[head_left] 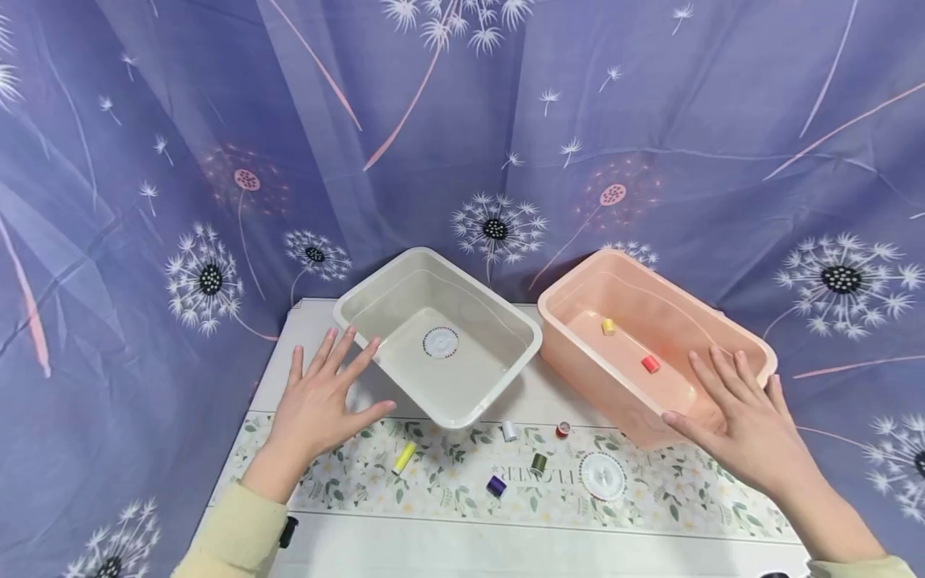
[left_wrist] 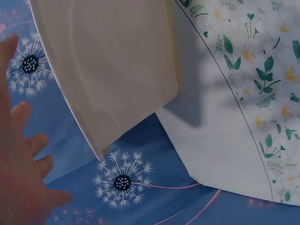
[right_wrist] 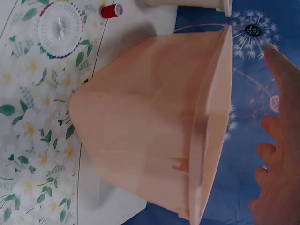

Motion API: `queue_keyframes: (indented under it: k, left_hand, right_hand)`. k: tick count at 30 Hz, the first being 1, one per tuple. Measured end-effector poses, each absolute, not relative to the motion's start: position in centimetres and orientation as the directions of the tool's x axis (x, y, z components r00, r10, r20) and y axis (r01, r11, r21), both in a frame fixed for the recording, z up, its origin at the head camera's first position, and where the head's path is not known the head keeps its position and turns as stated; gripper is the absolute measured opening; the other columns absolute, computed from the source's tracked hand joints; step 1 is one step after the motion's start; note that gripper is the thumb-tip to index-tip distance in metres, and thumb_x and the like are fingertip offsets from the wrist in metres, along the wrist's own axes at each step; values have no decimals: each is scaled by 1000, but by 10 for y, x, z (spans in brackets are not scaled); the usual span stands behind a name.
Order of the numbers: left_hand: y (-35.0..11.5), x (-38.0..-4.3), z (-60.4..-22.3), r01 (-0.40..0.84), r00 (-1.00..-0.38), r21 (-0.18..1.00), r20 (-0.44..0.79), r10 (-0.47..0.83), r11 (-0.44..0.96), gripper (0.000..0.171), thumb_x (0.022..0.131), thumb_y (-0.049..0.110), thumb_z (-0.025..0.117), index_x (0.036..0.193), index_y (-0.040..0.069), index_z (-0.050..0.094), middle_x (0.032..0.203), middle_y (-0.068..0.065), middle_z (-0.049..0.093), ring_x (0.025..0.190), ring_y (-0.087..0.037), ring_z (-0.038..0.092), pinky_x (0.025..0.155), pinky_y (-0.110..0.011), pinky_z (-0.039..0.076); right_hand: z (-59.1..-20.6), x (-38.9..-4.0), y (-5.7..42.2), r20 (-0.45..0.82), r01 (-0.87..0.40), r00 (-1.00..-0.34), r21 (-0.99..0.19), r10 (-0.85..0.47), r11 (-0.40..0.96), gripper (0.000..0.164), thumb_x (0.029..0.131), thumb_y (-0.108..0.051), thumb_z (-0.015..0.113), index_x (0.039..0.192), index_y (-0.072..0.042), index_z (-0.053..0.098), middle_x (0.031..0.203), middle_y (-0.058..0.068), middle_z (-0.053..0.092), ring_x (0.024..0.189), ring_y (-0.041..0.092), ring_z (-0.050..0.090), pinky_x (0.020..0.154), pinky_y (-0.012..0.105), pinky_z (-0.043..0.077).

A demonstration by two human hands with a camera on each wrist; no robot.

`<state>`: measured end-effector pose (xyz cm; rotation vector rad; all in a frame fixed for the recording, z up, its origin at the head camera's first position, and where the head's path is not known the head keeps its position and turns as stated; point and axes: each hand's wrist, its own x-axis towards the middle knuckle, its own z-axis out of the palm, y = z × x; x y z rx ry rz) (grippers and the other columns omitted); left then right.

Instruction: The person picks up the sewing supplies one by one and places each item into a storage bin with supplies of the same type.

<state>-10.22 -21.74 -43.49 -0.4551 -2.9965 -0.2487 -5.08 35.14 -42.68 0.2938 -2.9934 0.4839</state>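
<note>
My left hand (head_left: 318, 409), fingers spread, hovers by the near left side of a grey plastic basin (head_left: 499, 385) and holds nothing. A round wheel of pins (head_left: 440, 343) lies on that basin's floor. Over the near right rim of a pink basin (head_left: 592, 377) my right hand (head_left: 751, 425) is spread flat, also holding nothing. Inside the pink basin are a yellow thread spool (head_left: 608, 327) and a red thread spool (head_left: 650, 364). In the right wrist view the pink basin's outer wall (right_wrist: 140, 112) fills the middle, with the hand beside its rim.
On the flowered table cover (head_left: 347, 482) lie a yellow spool (head_left: 404, 457), a purple spool (head_left: 496, 486), a green spool (head_left: 538, 463), a white spool (head_left: 509, 431), a dark red spool (head_left: 563, 430) and another pin wheel (head_left: 602, 476). A blue dandelion curtain (head_left: 433, 193) hangs behind.
</note>
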Motion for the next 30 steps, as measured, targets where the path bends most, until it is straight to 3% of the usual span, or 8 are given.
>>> queue_keyframes:
  k: [12, 18, 26, 30]
  left_hand:
    - [-206, -113, -433, 444, -895, 113, 100, 435, 889, 96, 89, 77, 68, 168, 33, 36, 177, -9, 24, 163, -37, 21, 128, -72, 5]
    - [-202, -119, -434, 538, -841, 96, 126, 526, 837, 92, 89, 72, 71, 165, 30, 43, 173, -10, 33, 162, -34, 25, 131, -66, 9]
    - [-200, -121, -442, 618, -777, 69, 201, 596, 783, 87, 91, 70, 71, 163, 25, 48, 167, -12, 45, 155, -35, 40, 129, -65, 23]
    - [-197, -121, -446, 638, -760, 82, 226, 610, 765, 84, 92, 67, 71, 161, 22, 51, 163, -13, 50, 153, -36, 44, 128, -65, 26]
  right_hand:
    - [-420, -47, 333, 226, -316, -941, -319, -252, 894, 100, 92, -47, 82, 171, -17, 28, 176, 18, 18, 165, 35, -2, 131, 58, -13]
    - [-420, -46, 324, 257, -357, -924, -313, -283, 880, 101, 89, -48, 84, 170, -18, 31, 175, 17, 23, 165, 36, 6, 133, 56, -9]
    - [-425, -40, 310, 287, -384, -910, -308, -300, 870, 103, 86, -49, 86, 170, -24, 31, 174, 14, 28, 164, 39, 15, 134, 56, -3]
    - [-431, -36, 303, 313, -408, -896, -301, -315, 862, 103, 85, -50, 87, 169, -22, 35, 175, 8, 28, 165, 31, 14, 135, 52, -1]
